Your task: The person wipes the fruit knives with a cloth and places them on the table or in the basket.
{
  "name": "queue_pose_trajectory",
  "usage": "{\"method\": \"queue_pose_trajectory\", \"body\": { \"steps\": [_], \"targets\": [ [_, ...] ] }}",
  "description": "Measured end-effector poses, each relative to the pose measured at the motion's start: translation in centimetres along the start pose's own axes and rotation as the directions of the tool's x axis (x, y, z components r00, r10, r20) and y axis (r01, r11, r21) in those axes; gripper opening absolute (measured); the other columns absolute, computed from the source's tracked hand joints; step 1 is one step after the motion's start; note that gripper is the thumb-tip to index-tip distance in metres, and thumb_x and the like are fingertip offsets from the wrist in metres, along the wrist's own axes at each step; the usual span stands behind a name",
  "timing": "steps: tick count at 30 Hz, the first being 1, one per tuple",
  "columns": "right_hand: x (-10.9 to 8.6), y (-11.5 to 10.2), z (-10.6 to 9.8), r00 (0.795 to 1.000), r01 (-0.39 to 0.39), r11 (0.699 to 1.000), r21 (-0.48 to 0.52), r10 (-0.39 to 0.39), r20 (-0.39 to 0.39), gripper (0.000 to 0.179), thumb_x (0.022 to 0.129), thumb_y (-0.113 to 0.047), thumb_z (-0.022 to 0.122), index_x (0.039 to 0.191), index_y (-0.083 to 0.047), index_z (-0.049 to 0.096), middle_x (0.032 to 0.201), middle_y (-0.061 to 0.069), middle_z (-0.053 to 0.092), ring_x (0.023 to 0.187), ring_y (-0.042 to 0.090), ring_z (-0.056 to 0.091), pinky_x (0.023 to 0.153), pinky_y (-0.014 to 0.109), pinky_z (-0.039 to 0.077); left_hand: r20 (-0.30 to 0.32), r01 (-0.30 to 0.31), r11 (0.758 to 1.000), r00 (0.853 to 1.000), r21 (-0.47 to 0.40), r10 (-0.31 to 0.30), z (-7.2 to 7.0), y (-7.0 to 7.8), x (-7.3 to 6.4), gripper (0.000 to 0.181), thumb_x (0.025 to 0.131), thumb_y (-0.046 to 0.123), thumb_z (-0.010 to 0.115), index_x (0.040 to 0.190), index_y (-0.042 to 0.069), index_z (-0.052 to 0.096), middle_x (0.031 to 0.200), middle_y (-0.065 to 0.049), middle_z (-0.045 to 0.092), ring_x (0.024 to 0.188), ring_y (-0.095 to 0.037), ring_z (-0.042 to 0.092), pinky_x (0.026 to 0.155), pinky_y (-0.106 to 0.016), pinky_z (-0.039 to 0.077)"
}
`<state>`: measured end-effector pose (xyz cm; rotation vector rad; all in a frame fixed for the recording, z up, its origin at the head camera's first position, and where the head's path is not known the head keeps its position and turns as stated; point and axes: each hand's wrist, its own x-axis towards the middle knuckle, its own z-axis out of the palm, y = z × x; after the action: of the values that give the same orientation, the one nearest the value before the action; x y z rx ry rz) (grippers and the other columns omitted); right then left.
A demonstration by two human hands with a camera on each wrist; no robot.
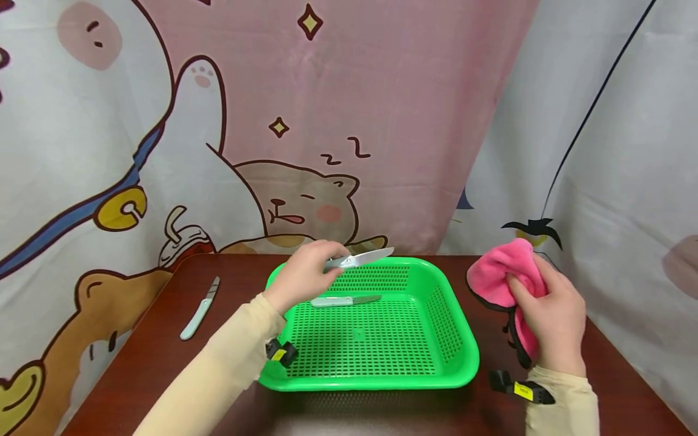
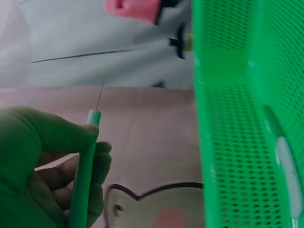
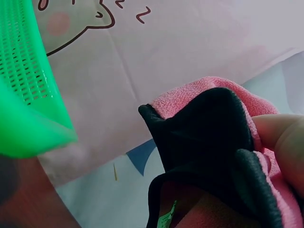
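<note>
My left hand (image 1: 312, 270) grips a small knife (image 1: 362, 258) by its pale handle, the blade pointing right above the back of a green plastic basket (image 1: 376, 383). In the left wrist view, thumb and fingers close round the knife's handle (image 2: 84, 175). A second knife (image 1: 340, 301) with a white handle lies inside the basket near its back wall. Right of the basket, my right hand (image 1: 556, 315) holds a bunched pink cloth (image 1: 504, 272) with black edging, thumb pressed into it. The right wrist view shows the cloth's dark trim (image 3: 204, 133) hanging in folds.
Another knife (image 1: 200, 309) with a pale green handle lies on the dark red-brown table (image 1: 158, 375), left of the basket. A curtain (image 1: 382, 121) printed with cartoon animals hangs right behind the table and along its sides. Each wrist wears a black strap.
</note>
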<state>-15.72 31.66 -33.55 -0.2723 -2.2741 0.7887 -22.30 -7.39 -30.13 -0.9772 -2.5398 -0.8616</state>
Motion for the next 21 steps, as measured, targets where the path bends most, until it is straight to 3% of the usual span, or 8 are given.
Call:
{"method": "queue_pose_trajectory", "body": {
  "steps": [4,7,13,21],
  "targets": [
    [0.0,0.2,0.1,1.0,-0.024,1.0,0.0,0.024,0.018,0.052,0.088,-0.028,0.073,0.138,-0.02,0.06,0.116,0.02,0.063,0.098,0.034,0.054,0.071,0.038,0.038,0.096,0.055,0.998,0.994,-0.041,-0.051,1.8,-1.3,1.2,0.023,0.091,0.007,0.071,0.114,0.011,0.069,0.11,0.0,0.068,0.1,-0.018,0.063,0.085,-0.035,0.051],
    [0.1,0.3,0.1,0.999,-0.029,1.0,-0.004,0.029,0.028,0.053,0.089,-0.028,0.073,0.139,-0.019,0.059,0.116,0.021,0.063,0.098,0.035,0.054,0.071,0.04,0.038,0.149,0.072,0.996,0.987,-0.051,-0.064,3.4,-2.2,1.9,0.021,0.092,0.007,0.07,0.112,0.012,0.07,0.106,0.001,0.068,0.096,-0.016,0.064,0.082,-0.033,0.051],
    [0.3,0.6,0.2,0.998,-0.038,0.999,-0.009,0.039,0.053,0.056,0.089,-0.03,0.073,0.141,-0.018,0.057,0.117,0.022,0.062,0.098,0.037,0.053,0.07,0.043,0.04,0.257,0.035,0.998,0.965,0.05,-0.047,6.4,-3.2,2.5,0.017,0.091,0.003,0.069,0.106,0.011,0.072,0.101,-0.001,0.07,0.093,-0.017,0.065,0.082,-0.034,0.053],
    [0.3,1.0,-0.4,0.999,-0.051,0.999,-0.018,0.051,0.018,0.053,0.088,-0.028,0.072,0.139,-0.019,0.059,0.111,0.023,0.062,0.096,0.037,0.054,0.07,0.042,0.038,0.303,0.031,0.994,0.951,0.109,-0.063,7.9,-4.0,2.7,0.018,0.091,0.002,0.067,0.106,0.01,0.073,0.102,-0.001,0.071,0.096,-0.019,0.065,0.083,-0.035,0.053]
  ]
}}
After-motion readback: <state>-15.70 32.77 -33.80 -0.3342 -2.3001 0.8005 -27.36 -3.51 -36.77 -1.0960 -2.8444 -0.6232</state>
